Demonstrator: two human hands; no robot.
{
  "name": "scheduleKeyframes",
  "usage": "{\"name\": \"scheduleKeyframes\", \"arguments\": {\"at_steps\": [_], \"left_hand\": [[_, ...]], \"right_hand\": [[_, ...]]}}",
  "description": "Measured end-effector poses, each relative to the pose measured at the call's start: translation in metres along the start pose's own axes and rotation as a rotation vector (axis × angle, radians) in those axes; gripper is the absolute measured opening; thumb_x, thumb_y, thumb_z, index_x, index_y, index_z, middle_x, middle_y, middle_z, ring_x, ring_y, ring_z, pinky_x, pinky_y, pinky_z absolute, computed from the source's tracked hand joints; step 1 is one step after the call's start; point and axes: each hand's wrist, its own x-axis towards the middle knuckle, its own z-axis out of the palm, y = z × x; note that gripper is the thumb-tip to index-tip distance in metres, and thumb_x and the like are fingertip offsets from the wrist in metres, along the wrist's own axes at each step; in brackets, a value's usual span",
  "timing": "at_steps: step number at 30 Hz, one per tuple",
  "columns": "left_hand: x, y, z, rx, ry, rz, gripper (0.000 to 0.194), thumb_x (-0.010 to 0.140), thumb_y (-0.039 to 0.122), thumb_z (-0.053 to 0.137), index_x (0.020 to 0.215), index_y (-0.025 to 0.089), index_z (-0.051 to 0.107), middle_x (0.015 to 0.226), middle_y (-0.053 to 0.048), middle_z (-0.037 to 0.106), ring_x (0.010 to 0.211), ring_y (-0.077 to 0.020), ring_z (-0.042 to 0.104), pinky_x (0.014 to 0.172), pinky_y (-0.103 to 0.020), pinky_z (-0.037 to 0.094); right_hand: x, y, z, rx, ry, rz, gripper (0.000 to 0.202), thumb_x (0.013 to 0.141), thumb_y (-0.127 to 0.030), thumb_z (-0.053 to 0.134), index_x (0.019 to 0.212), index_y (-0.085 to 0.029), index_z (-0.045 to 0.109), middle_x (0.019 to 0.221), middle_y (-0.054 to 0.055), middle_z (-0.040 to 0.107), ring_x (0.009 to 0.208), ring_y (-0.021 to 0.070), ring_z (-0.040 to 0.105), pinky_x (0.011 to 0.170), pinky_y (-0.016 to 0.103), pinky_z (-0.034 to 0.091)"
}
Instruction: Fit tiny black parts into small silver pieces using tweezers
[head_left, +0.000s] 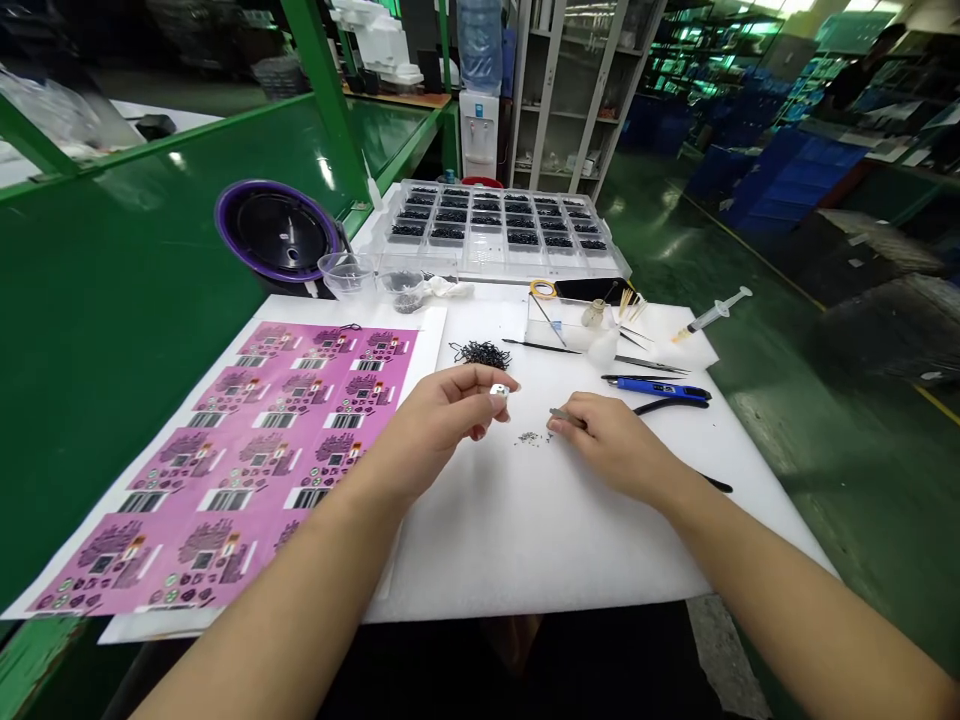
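Note:
Between the thumb and fingers of my left hand (452, 415) is a small white piece with dark marks (499, 391), held above the white work surface. My right hand (611, 440) is closed round a thin grey metal tool, probably tweezers (568, 417), whose tip points left. Just below that tip lies a scatter of tiny metallic bits (529, 438). A heap of short black cords or strips (482, 354) sits behind my left hand. Most of the metal tool is hidden inside my right hand.
Pink printed sheets (300, 420) cover the left side. A blue-handled cutter (660, 388), a syringe (712, 314) and black-handled pliers (671, 403) lie right. Clear cups (349, 275) and a compartment tray (502, 262) of black parts stand behind. A person (862, 75) is far right.

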Motion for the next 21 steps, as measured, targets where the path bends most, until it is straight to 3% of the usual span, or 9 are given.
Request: {"name": "scheduleKeyframes", "arguments": {"at_steps": [4, 8, 12, 15, 18, 21], "left_hand": [[0.001, 0.001, 0.001, 0.008, 0.009, 0.003, 0.016, 0.081, 0.025, 0.064, 0.096, 0.02, 0.068, 0.077, -0.001, 0.06, 0.069, -0.0112, 0.049, 0.062, -0.023, 0.037], [0.001, 0.003, -0.003, -0.034, 0.081, 0.019, 0.017, 0.081, 0.028, 0.065, 0.095, 0.02, 0.067, 0.075, 0.0, 0.058, 0.064, -0.0098, 0.045, 0.06, -0.023, 0.035], [0.002, 0.005, -0.006, -0.124, 0.176, 0.06, 0.018, 0.078, 0.026, 0.065, 0.093, 0.018, 0.067, 0.069, 0.0, 0.055, 0.062, -0.0094, 0.043, 0.059, -0.022, 0.034], [0.003, 0.007, -0.005, -0.181, 0.219, 0.071, 0.019, 0.074, 0.023, 0.065, 0.092, 0.016, 0.067, 0.069, 0.0, 0.054, 0.061, -0.0093, 0.043, 0.058, -0.023, 0.034], [0.003, 0.01, -0.003, -0.198, 0.234, 0.052, 0.02, 0.072, 0.022, 0.065, 0.091, 0.015, 0.066, 0.069, 0.0, 0.053, 0.06, -0.0091, 0.042, 0.057, -0.022, 0.033], [0.001, 0.013, 0.0, -0.2, 0.258, 0.046, 0.021, 0.072, 0.022, 0.065, 0.091, 0.014, 0.064, 0.07, 0.0, 0.051, 0.061, -0.0094, 0.042, 0.057, -0.023, 0.034]], "right_hand": [[-0.003, 0.002, -0.002, 0.061, -0.011, 0.014, 0.03, 0.094, -0.032, 0.046, 0.069, -0.019, 0.056, 0.076, 0.0, 0.057, 0.068, 0.0146, 0.05, 0.059, 0.028, 0.033], [0.0, 0.005, -0.014, 0.154, 0.022, 0.036, 0.027, 0.094, -0.036, 0.046, 0.087, -0.019, 0.066, 0.084, 0.003, 0.064, 0.074, 0.0165, 0.057, 0.064, 0.028, 0.041], [0.006, -0.002, -0.04, 0.361, 0.211, -0.003, 0.035, 0.097, -0.043, 0.041, 0.099, -0.02, 0.066, 0.086, 0.004, 0.064, 0.076, 0.0176, 0.059, 0.067, 0.03, 0.045], [0.018, -0.016, -0.061, 0.198, 0.354, -0.046, 0.047, 0.098, -0.05, 0.032, 0.085, -0.02, 0.065, 0.083, 0.005, 0.062, 0.075, 0.0181, 0.057, 0.066, 0.03, 0.042], [0.034, -0.028, -0.067, -0.02, 0.291, -0.041, 0.054, 0.099, -0.051, 0.025, 0.071, -0.02, 0.06, 0.063, 0.003, 0.055, 0.062, 0.0174, 0.051, 0.059, 0.031, 0.035], [0.05, -0.03, -0.053, -0.071, 0.173, -0.024, 0.043, 0.097, -0.045, 0.036, 0.069, -0.02, 0.058, 0.058, 0.001, 0.054, 0.058, 0.0172, 0.05, 0.056, 0.03, 0.031]]}}
